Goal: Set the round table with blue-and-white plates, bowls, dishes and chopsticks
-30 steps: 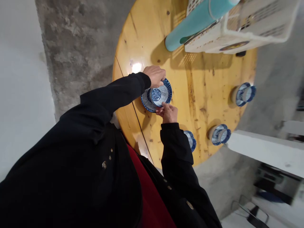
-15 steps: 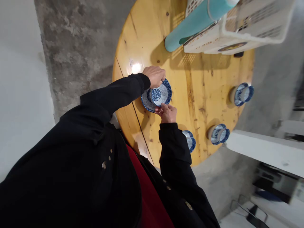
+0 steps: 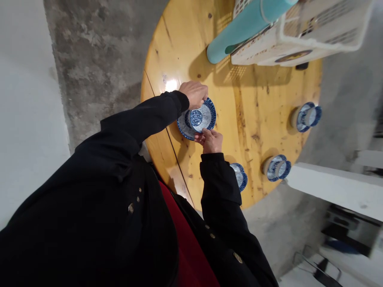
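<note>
A small blue-and-white patterned bowl (image 3: 196, 118) overlaps a wider bowl (image 3: 182, 130) of the same pattern on the wooden table. Reaching across the upper side, my left hand (image 3: 195, 95) is closed, its fingertips on the rim; the wrist and sleeve cover part of the wider bowl. From the lower side my right hand (image 3: 211, 141) pinches the small bowl's edge between thumb and fingers. Whether the small bowl touches the bottom of the wider one I cannot tell.
Blue-and-white bowls in overlapping pairs stand by the table's edge: one pair (image 3: 305, 116) far right, another (image 3: 277, 168) below it, a third (image 3: 240, 178) partly behind my right sleeve. A turquoise cylinder (image 3: 233, 34) and a white plastic basket (image 3: 317, 44) occupy the table's top.
Both hands keep the same hold on the bowl. The view has shifted very slightly; nothing else has visibly moved.
</note>
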The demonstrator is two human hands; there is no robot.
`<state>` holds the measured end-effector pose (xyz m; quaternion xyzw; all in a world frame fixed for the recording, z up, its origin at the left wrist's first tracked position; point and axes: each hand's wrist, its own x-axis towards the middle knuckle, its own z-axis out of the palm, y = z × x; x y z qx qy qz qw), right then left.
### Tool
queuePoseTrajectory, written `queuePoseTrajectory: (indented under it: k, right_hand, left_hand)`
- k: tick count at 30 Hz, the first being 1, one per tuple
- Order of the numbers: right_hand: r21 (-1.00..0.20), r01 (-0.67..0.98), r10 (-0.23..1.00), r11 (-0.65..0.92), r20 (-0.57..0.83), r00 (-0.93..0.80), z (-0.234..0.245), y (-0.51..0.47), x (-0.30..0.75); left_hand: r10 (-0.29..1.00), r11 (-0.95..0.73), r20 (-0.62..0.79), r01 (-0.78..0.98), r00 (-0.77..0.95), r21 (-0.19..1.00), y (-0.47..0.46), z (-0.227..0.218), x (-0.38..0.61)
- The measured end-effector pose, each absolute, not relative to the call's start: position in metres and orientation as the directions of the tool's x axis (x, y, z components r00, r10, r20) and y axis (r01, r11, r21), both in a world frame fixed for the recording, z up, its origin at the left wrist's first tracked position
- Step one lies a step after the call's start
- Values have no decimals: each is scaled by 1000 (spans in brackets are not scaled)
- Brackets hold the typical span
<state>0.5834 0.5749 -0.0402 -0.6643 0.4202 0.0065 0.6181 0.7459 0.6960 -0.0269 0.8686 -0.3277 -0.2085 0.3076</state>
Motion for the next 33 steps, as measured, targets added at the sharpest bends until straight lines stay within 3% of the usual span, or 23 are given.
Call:
queuePoseTrajectory:
  k: [14, 20, 26, 33]
  right_hand:
    - [-809, -569, -565, 146, -540, 624, -42, 575, 584]
    - [-823, -543, -566, 163, -529, 632, -30, 579, 577]
    - [-868, -436, -626, 235, -479, 616, 2, 597, 503]
    - [-688, -524, -538, 503, -723, 433, -9, 652, 410]
  left_hand:
    - [-712, -585, -113, -497, 693, 642, 691, -42, 749]
    - [-665, -523, -5, -461, 746, 717, 698, -53, 753]
    - [-550, -476, 81, -392, 831, 787, 749, -31, 750]
    - [-222, -589, -136, -22, 966, 808, 837, -38, 707]
